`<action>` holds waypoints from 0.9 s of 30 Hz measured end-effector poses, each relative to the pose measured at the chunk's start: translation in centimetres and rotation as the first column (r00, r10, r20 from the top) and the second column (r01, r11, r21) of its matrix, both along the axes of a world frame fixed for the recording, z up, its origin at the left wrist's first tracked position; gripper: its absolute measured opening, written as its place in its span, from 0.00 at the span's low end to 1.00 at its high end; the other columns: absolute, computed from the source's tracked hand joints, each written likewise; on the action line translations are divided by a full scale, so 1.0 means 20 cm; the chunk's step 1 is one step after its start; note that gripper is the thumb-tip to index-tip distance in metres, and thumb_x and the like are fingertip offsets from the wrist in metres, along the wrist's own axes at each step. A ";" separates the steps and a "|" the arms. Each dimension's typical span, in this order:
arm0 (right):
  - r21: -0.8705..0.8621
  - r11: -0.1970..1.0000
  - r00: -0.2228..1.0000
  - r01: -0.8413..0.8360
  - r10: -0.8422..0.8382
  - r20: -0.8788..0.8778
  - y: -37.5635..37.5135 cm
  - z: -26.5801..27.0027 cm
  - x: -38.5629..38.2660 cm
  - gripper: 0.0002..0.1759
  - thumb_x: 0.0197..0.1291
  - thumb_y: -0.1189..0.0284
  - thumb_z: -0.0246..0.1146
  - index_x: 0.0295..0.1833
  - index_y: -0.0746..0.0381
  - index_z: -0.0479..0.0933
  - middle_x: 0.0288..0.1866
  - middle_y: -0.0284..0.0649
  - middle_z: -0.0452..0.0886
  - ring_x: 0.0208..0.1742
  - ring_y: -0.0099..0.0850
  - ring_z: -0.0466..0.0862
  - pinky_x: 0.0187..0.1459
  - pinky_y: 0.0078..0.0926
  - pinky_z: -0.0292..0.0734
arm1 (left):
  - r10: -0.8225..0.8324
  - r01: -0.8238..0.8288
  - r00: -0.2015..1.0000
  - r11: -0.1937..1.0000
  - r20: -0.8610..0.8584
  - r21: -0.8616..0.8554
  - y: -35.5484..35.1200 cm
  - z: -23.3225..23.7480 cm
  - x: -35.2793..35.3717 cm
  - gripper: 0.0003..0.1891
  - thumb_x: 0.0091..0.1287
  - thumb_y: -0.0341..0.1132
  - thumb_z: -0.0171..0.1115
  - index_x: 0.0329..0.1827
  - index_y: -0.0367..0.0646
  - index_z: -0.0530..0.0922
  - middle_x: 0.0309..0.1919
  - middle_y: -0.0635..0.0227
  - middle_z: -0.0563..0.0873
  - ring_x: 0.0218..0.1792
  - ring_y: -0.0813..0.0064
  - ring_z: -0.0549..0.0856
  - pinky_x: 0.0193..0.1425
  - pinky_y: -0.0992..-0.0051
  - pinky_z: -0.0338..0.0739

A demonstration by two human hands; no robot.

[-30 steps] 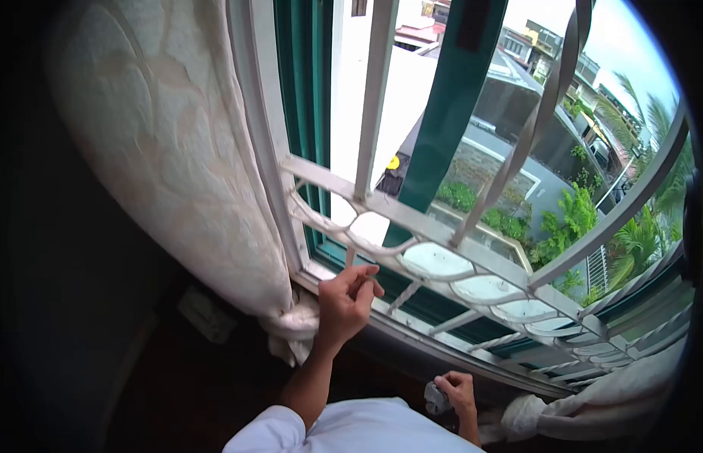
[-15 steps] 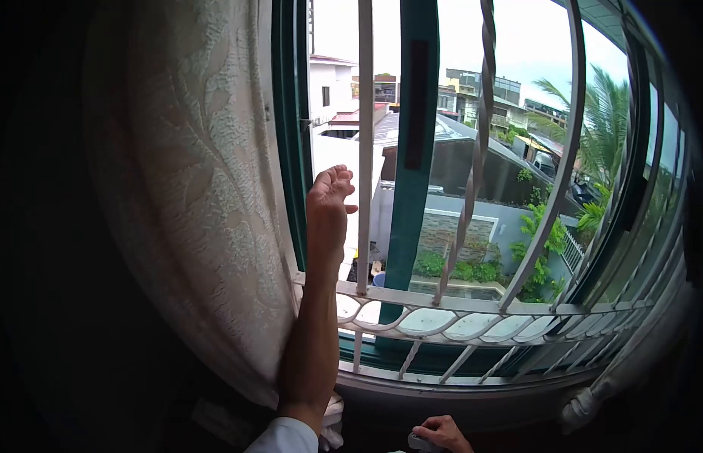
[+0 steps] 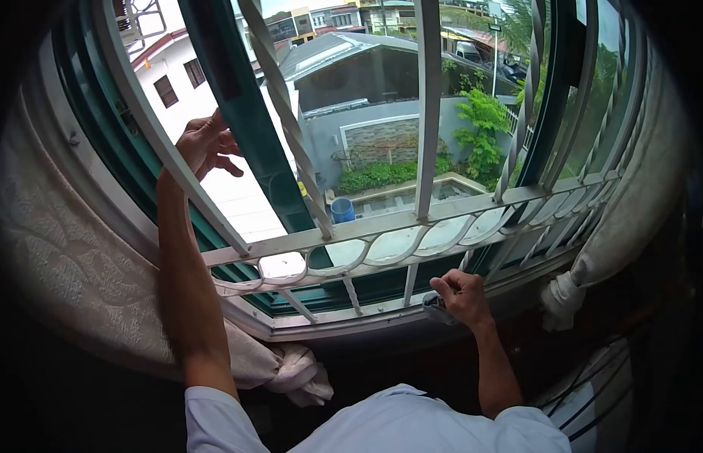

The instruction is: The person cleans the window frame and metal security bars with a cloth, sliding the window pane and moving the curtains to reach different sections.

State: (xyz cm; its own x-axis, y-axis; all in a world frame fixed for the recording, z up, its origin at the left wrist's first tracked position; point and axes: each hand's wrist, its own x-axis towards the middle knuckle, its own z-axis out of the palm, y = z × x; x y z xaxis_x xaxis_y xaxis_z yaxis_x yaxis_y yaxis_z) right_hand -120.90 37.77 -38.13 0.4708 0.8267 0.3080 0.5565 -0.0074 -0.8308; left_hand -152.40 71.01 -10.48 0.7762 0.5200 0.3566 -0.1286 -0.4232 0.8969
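My left hand (image 3: 206,148) reaches past a white grille bar (image 3: 164,143) on the window's left side. Its fingers are apart and loosely curled, with the thumb side right at the edge of the green window sash (image 3: 249,143). Lower and to the right, my right hand (image 3: 465,297) is closed on a crumpled grey cloth (image 3: 440,308). This fist is in front of the lower grille, close to the sill. Part of the cloth is hidden by the fingers.
White straight and twisted bars run across the window above a scrolled grille rail (image 3: 412,245). Knotted curtains hang at the left (image 3: 87,264) and right (image 3: 604,226). Cables (image 3: 593,385) lie at lower right. Outside are roofs, plants and a blue bucket (image 3: 341,211).
My view has tilted down and turned right. My left hand has moved past a bar to the green sash. My right hand, with the grey cloth, has come up toward the lower grille.
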 end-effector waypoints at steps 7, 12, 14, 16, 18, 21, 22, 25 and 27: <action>-0.003 0.985 0.958 -0.175 0.171 0.229 0.20 -0.04 -0.10 0.23 0.70 0.58 0.69 0.30 0.66 0.78 0.22 0.51 0.80 0.28 0.53 0.84 0.31 0.44 0.76 | 0.019 -0.018 0.998 1.000 -0.053 0.023 0.01 -0.02 0.05 0.28 0.76 0.58 0.59 0.56 0.37 0.83 0.45 0.55 0.91 0.34 0.68 0.93 0.26 0.64 0.92; 0.020 0.984 0.936 -0.176 0.161 0.313 0.23 -0.08 -0.09 0.25 0.72 0.55 0.65 0.27 0.64 0.74 0.21 0.49 0.78 0.29 0.53 0.83 0.32 0.47 0.75 | 0.054 -0.037 0.980 0.995 -0.189 0.091 0.20 -0.01 -0.05 0.30 0.79 0.55 0.56 0.72 0.40 0.73 0.65 0.53 0.82 0.64 0.58 0.85 0.28 0.65 0.93; 0.013 0.984 0.939 -0.180 0.168 0.301 0.23 -0.09 -0.07 0.26 0.72 0.55 0.65 0.27 0.63 0.75 0.21 0.50 0.78 0.29 0.54 0.83 0.32 0.48 0.75 | 0.064 -0.039 0.975 0.992 -0.214 0.122 0.24 -0.02 -0.04 0.30 0.79 0.55 0.57 0.71 0.40 0.73 0.63 0.54 0.83 0.63 0.59 0.86 0.28 0.64 0.92; 0.010 0.974 0.931 -0.227 0.214 0.296 0.24 -0.09 -0.06 0.25 0.73 0.54 0.64 0.28 0.63 0.76 0.21 0.51 0.78 0.30 0.55 0.83 0.33 0.49 0.76 | 0.078 -0.044 0.970 0.988 -0.231 0.148 0.28 -0.02 -0.03 0.29 0.79 0.55 0.57 0.70 0.40 0.73 0.61 0.55 0.84 0.62 0.59 0.87 0.28 0.64 0.92; 0.011 0.977 0.934 -0.213 0.201 0.295 0.24 -0.10 -0.08 0.25 0.73 0.55 0.64 0.28 0.64 0.76 0.21 0.52 0.78 0.30 0.56 0.83 0.34 0.49 0.76 | 0.093 -0.052 0.966 0.984 -0.241 0.173 0.31 -0.03 -0.04 0.29 0.78 0.55 0.58 0.70 0.40 0.73 0.59 0.55 0.84 0.60 0.60 0.87 0.28 0.64 0.92; -0.137 0.971 0.930 -0.195 0.228 0.288 0.22 -0.01 -0.07 0.26 0.74 0.54 0.62 0.30 0.66 0.81 0.26 0.56 0.83 0.38 0.57 0.87 0.45 0.52 0.80 | 0.106 -0.058 0.967 0.977 -0.231 0.206 0.34 -0.04 -0.03 0.28 0.78 0.54 0.58 0.68 0.40 0.74 0.56 0.56 0.85 0.59 0.61 0.88 0.29 0.63 0.92; -0.158 0.964 0.926 -0.215 0.253 0.279 0.23 -0.01 -0.07 0.26 0.74 0.55 0.62 0.29 0.67 0.81 0.26 0.56 0.82 0.38 0.58 0.87 0.45 0.52 0.80 | 0.112 -0.062 0.967 0.975 -0.230 0.215 0.36 -0.05 -0.03 0.28 0.78 0.54 0.59 0.68 0.40 0.74 0.55 0.57 0.85 0.58 0.61 0.88 0.29 0.63 0.92; -0.176 0.957 0.920 -0.229 0.272 0.281 0.23 0.01 -0.07 0.27 0.74 0.56 0.62 0.28 0.67 0.80 0.25 0.57 0.81 0.38 0.59 0.86 0.46 0.53 0.80 | 0.121 -0.067 0.967 0.969 -0.223 0.236 0.38 -0.04 -0.02 0.27 0.78 0.54 0.59 0.67 0.40 0.74 0.52 0.58 0.86 0.56 0.62 0.89 0.29 0.62 0.92; -0.180 0.953 0.928 -0.245 0.284 0.243 0.22 0.01 -0.07 0.26 0.74 0.56 0.62 0.29 0.67 0.81 0.26 0.58 0.82 0.39 0.58 0.87 0.46 0.53 0.80 | 0.125 -0.067 0.967 0.966 -0.222 0.250 0.42 -0.04 -0.01 0.26 0.78 0.53 0.60 0.66 0.40 0.74 0.50 0.58 0.87 0.55 0.63 0.90 0.29 0.62 0.92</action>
State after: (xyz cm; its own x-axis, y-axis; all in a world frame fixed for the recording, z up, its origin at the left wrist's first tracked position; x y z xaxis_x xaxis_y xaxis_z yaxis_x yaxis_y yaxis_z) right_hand -122.36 42.19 -37.99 0.1472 0.9546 0.2591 0.7525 0.0620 -0.6557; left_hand -152.69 79.36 -11.34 0.8032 0.5182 0.2939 0.1241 -0.6281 0.7682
